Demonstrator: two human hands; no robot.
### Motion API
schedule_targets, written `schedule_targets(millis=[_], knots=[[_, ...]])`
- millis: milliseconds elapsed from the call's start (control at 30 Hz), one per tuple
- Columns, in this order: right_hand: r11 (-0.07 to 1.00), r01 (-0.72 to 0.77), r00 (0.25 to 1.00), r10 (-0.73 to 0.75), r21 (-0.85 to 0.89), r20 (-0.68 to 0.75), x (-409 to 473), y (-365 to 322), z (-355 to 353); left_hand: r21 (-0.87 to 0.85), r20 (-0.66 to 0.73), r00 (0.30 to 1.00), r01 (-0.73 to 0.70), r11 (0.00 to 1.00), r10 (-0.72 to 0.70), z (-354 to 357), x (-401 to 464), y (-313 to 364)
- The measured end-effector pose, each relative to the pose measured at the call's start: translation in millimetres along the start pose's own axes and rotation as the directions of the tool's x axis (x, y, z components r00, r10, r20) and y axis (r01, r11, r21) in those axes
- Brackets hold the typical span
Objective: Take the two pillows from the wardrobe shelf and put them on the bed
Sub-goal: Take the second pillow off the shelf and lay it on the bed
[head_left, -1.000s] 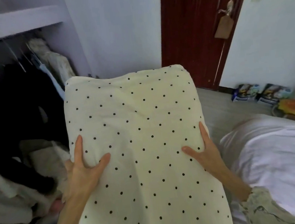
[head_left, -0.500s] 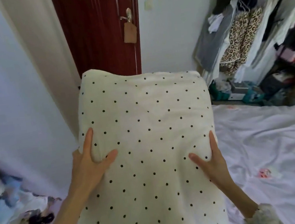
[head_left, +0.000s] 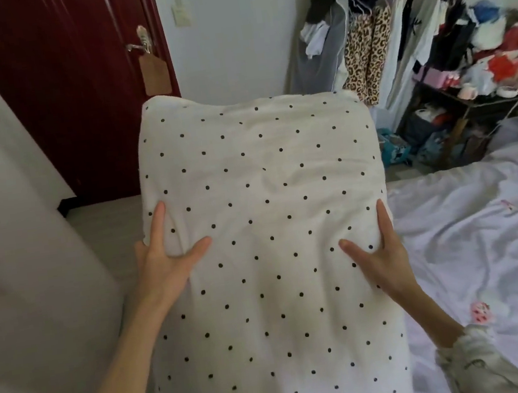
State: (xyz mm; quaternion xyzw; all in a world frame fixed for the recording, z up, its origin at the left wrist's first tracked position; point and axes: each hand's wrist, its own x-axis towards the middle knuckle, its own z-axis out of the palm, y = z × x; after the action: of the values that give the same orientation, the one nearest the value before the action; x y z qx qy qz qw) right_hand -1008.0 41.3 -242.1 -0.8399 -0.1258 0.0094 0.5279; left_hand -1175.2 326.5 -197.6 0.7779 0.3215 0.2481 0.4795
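Note:
A cream pillow with black dots (head_left: 265,228) fills the middle of the view, held up in front of me. My left hand (head_left: 164,263) grips its left edge, thumb on top and the other fingers round the side. My right hand (head_left: 379,256) grips the right edge the same way. The bed (head_left: 492,249), under a pale lilac sheet with small pink prints, lies to the right of the pillow. Only one pillow shows; the wardrobe shelf is out of view.
A dark red door (head_left: 76,98) with a handle and brown tag stands behind the pillow, left. A white panel (head_left: 10,227) rises at the left. A clothes rack (head_left: 393,26) and a cluttered dark shelf (head_left: 474,98) stand past the bed.
The view has swung right, from the wardrobe with its hanging clothes to the door and the bed. Both hands keep the same hold on the pillow, which now hangs beside the bed.

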Motion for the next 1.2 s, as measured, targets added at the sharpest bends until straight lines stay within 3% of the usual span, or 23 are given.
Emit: schedule_targets(millis=[200,333,533,833,1000,1200], knots=[[0.997,-0.004,0.999,0.001,-0.071,-0.045,110.9,-11.4,35.4,0.013,0.031,0.999,0.029,1.0,-0.029,34.7,118.2,2.7],[1.0,0.005,0.999,-0.006,-0.014,-0.037,195.9,-14.4,62.1,0.034,0.022,0.999,0.023,0.999,-0.024,63.7,206.6,11.3],[0.998,-0.07,0.998,0.07,-0.002,0.003,313.7,-18.0,101.1,0.096,0.051,0.999,0.009,0.995,-0.014,102.0,325.2,24.3],[0.989,-0.132,0.991,0.132,-0.072,0.001,455.7,-31.6,172.4,0.044,0.107,0.994,0.005,0.999,-0.01,136.7,494.9,7.8],[0.976,-0.186,0.981,0.178,-0.113,-0.082,526.2,-37.1,223.2,0.051,0.196,0.98,0.03,0.998,-0.039,157.4,602.4,-5.8],[0.956,-0.284,0.928,0.255,-0.074,-0.273,590.7,-47.9,270.2,0.089,0.371,0.929,-0.042,0.995,0.005,185.4,734.6,5.3]])
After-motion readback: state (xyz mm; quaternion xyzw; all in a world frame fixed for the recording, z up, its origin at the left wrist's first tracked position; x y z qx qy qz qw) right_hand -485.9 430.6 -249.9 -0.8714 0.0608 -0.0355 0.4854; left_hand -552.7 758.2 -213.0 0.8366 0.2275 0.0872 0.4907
